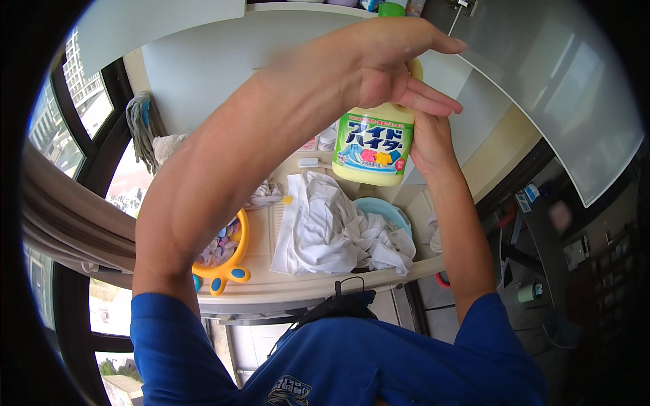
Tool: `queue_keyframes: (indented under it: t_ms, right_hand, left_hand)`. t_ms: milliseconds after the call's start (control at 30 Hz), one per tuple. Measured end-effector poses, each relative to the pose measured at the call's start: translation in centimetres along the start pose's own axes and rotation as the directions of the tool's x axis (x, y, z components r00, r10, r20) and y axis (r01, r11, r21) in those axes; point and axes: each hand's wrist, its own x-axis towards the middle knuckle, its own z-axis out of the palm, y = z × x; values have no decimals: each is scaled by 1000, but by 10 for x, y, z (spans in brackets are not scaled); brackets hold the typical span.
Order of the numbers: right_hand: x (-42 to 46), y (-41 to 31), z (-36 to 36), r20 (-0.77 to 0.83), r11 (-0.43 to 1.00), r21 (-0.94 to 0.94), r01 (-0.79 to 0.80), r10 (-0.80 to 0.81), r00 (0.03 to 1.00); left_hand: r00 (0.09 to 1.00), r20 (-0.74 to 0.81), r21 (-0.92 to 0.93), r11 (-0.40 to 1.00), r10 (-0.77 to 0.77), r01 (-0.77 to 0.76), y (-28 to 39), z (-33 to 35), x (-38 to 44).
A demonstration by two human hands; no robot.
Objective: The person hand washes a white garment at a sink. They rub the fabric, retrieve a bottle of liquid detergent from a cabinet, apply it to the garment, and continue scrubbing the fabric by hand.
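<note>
A yellow plastic bottle of laundry bleach (373,147) with a green label is held up in front of me, above the counter. My right hand (431,137) is at the bottle's right side, gripping it, with its fingers partly hidden. My left hand (401,71) reaches across the bottle's upper part, palm towards me and fingers spread. Whether it grips the bottle's neck or handle cannot be told. A green cap (391,9) shows above the left hand. Below the bottle, a crumpled white garment (325,223) lies on the washboard counter, partly over a light blue basin (388,209).
A white-handled brush (314,163) and a small white jar (327,138) stand behind the garment. At left is a yellow-rimmed tub (244,238) with small colourful items. A grey mop head (142,127) hangs by the window. Open cabinet doors (548,76) flank the space above.
</note>
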Motion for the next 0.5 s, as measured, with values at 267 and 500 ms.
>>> queue_keyframes:
  t_ms: [267,500]
  right_hand:
    - [0,-4,2,-13,1000,-13,-5,5,1000]
    - [-2,-9,-3,22,999,-25,-21,22,1000]
  left_hand:
    - [998,-13,114,992,64,-62,0,7,-5]
    - [999,-8,100,994,47,-46,-1,8,-3]
